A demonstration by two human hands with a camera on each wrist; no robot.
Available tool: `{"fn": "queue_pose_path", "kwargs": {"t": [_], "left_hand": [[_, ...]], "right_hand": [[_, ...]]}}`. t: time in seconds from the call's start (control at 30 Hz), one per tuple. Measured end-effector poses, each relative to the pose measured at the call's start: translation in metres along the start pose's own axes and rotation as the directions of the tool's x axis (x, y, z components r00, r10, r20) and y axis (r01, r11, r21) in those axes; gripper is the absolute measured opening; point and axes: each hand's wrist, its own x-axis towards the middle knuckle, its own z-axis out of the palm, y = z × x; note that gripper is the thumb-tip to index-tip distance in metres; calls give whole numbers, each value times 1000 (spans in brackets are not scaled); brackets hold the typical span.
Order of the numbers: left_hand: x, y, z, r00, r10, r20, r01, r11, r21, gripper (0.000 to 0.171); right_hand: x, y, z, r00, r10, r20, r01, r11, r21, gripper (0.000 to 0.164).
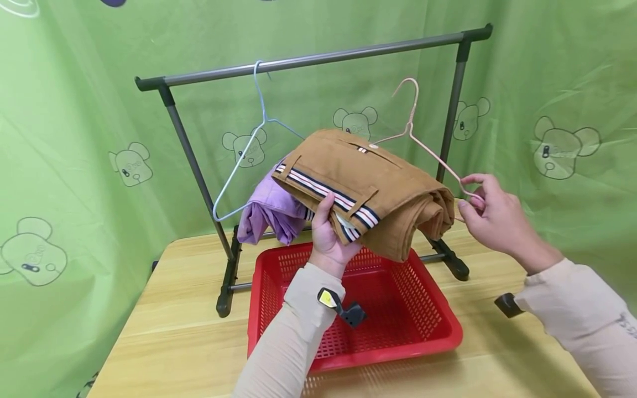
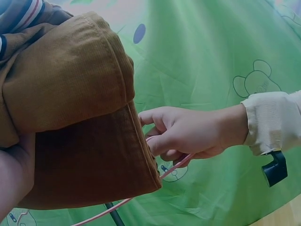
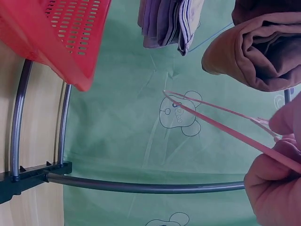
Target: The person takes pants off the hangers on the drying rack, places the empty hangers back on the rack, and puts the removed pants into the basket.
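Brown folded trousers with a striped waistband are held up by my left hand, its thumb on top of the waistband. My right hand pinches the lower right corner of a pink hanger, whose hook points up free of the rail. Part of the pink hanger is hidden behind the trousers in the head view. In the right wrist view, the hanger's lower bar runs out from the fingers, apart from the rolled brown cloth.
A blue hanger hangs on the rack's rail, with a purple garment over its bar. The red basket sits on the wooden table between the rack's feet. A green curtain is behind.
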Motion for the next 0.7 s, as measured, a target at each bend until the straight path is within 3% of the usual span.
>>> {"fn": "queue_pose_path", "kwargs": {"t": [0.1, 0.33, 0.7], "left_hand": [[0, 0, 0, 1000, 3, 6, -3, 1000, -5, 56], [0, 1, 0, 999, -22, -43, 23, 1000, 8, 57], [-4, 0, -3, 993, -69, -97, 70, 997, 12, 61]], "right_hand": [[0, 1, 1, 999, -22, -25, 22, 1000, 12, 27], [0, -1, 0, 999, 26, -24, -25, 999, 30, 11], [1, -2, 0, 987, 143, -68, -138, 987, 84, 21]]}}
